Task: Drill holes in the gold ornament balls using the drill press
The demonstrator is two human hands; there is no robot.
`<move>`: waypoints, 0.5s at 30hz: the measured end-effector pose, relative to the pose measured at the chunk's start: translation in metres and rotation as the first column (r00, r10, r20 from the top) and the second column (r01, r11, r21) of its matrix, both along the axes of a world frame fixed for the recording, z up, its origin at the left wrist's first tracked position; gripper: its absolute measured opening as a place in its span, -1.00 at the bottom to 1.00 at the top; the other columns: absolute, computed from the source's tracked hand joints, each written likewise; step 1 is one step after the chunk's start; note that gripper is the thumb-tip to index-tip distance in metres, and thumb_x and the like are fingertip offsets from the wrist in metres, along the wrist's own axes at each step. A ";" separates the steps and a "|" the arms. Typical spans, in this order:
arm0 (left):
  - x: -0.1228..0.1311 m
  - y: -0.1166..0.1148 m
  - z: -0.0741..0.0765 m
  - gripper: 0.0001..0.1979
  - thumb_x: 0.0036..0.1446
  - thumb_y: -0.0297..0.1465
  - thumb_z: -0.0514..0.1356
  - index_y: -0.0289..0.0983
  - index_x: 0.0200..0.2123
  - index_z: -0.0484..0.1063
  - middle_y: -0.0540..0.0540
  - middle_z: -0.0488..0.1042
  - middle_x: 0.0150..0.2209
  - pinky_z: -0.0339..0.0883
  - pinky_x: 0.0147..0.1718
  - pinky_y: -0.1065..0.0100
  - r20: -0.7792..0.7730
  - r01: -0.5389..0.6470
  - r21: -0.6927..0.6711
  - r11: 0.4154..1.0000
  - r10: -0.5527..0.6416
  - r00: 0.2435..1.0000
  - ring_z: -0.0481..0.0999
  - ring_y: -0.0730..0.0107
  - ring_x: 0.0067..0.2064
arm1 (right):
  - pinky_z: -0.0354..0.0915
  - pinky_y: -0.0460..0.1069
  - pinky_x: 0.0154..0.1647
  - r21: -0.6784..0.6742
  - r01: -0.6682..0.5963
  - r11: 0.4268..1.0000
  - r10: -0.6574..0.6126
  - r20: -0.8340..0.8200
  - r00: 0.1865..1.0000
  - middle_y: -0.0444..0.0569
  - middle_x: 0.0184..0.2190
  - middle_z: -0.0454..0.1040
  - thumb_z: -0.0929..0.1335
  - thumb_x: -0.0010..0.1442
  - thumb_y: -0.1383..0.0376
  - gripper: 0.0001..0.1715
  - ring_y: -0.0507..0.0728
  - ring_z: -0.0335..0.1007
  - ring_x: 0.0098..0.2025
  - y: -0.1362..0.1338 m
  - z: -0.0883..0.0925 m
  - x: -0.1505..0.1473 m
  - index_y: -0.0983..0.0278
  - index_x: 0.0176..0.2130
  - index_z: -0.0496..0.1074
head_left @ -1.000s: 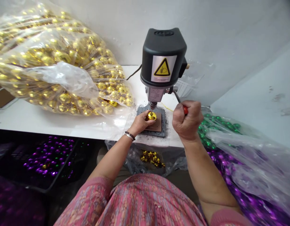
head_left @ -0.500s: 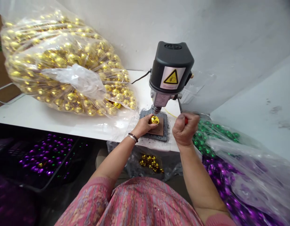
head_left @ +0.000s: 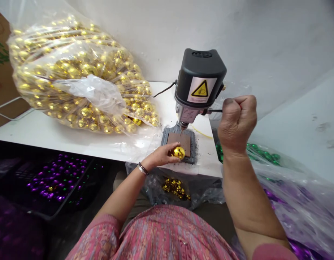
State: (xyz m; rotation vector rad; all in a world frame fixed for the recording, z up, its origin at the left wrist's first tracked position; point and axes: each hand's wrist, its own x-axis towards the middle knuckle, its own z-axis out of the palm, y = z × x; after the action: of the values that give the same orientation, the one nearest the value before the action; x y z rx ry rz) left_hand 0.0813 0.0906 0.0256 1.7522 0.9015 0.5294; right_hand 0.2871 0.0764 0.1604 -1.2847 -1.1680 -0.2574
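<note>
Between the thumb and fingers of my left hand (head_left: 163,155) is a shiny gold ball (head_left: 179,152) with dark spots on it. The ball is over the front part of a brown board (head_left: 186,141), which lies on the grey base (head_left: 194,153) of a small drill press (head_left: 202,77). Above the board, apart from the ball, points the drill bit (head_left: 181,132). My right hand (head_left: 238,122) is closed round the end of the press's feed lever (head_left: 216,111), raised beside the motor housing; its grip is mostly hidden by my fingers.
A large clear bag of gold balls (head_left: 82,90) rests on the white table (head_left: 107,146) at left. Gold balls (head_left: 176,188) lie in a plastic bag below the front edge. Bags of green balls (head_left: 264,153) and purple ones stand at right; a dark crate (head_left: 69,191) holds purple balls.
My right hand has risen with the lever, from beside the base to beside the motor housing. My left hand has drawn the gold ball toward me, away from under the drill bit.
</note>
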 end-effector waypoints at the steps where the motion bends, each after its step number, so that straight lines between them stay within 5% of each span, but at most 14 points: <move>1: -0.008 -0.003 0.001 -0.22 -0.06 -0.31 0.45 -0.26 0.27 0.40 -0.18 0.62 0.00 0.47 -0.20 0.38 -0.001 0.043 -0.008 0.999 -0.043 0.999 0.57 0.37 -0.22 | 0.14 -0.03 -0.39 0.005 -0.008 1.000 0.008 -0.003 1.000 -0.18 -0.52 0.16 0.25 0.28 0.10 -0.69 -0.02 0.08 -0.48 -0.001 0.000 0.000 0.19 -0.42 0.12; 4: -0.030 0.006 0.002 -0.38 0.08 -0.25 0.37 -0.24 0.22 0.47 -0.17 0.63 -0.01 0.47 -0.23 0.35 -0.044 -0.158 0.057 0.986 0.161 0.986 0.54 0.41 -0.30 | 0.13 -0.03 -0.41 0.024 -0.018 1.000 0.019 -0.021 1.000 -0.17 -0.53 0.16 0.27 0.26 0.10 -0.69 0.00 0.08 -0.47 -0.002 -0.002 -0.002 0.18 -0.42 0.14; 6: -0.041 0.027 0.001 -0.62 0.25 -0.31 0.20 -0.28 0.09 0.56 -0.18 0.65 -0.08 0.48 -0.12 0.29 -0.087 -0.434 0.174 0.884 0.453 0.887 0.58 0.32 -0.22 | 0.13 -0.03 -0.41 0.029 -0.023 0.999 0.023 -0.027 0.999 -0.17 -0.53 0.16 0.27 0.25 0.10 -0.70 0.00 0.08 -0.47 -0.003 -0.002 -0.002 0.19 -0.42 0.16; 8: -0.048 0.056 0.000 -0.67 0.27 -0.47 0.08 -0.33 -0.03 0.61 -0.24 0.64 -0.06 0.43 0.05 0.21 -0.143 -0.575 0.332 0.748 0.642 0.753 0.60 0.20 -0.04 | 0.14 -0.03 -0.41 0.022 -0.025 0.999 0.025 -0.021 0.999 -0.17 -0.53 0.16 0.27 0.27 0.10 -0.71 0.00 0.09 -0.48 -0.004 -0.003 -0.002 0.19 -0.41 0.17; 11: -0.049 0.101 0.002 -0.67 0.23 -0.56 0.05 -0.38 -0.14 0.63 -0.37 0.62 -0.04 0.36 0.12 0.17 -0.257 -0.537 0.495 0.683 0.705 0.661 0.56 0.06 0.08 | 0.15 -0.04 -0.41 0.007 -0.018 1.000 0.018 0.004 1.000 -0.16 -0.51 0.19 0.27 0.30 0.10 -0.70 -0.01 0.12 -0.47 -0.005 -0.006 0.000 0.20 -0.40 0.20; 15: -0.036 0.140 0.002 -0.71 0.16 -0.44 0.22 -0.36 -0.06 0.59 -0.43 0.59 -0.03 0.37 0.06 0.13 -0.281 -0.498 0.467 0.731 0.657 0.700 0.57 -0.06 0.06 | 0.16 -0.06 -0.43 -0.005 -0.005 1.000 0.005 0.042 0.999 -0.16 -0.51 0.24 0.25 0.32 0.07 -0.68 -0.02 0.17 -0.47 -0.007 -0.010 0.001 0.20 -0.39 0.22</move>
State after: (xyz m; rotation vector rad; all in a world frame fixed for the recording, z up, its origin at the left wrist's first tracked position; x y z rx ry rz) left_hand 0.0454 0.2305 0.0278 1.9259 1.8262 0.7727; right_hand 0.2884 0.0690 0.1509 -1.2856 -1.2084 -0.2794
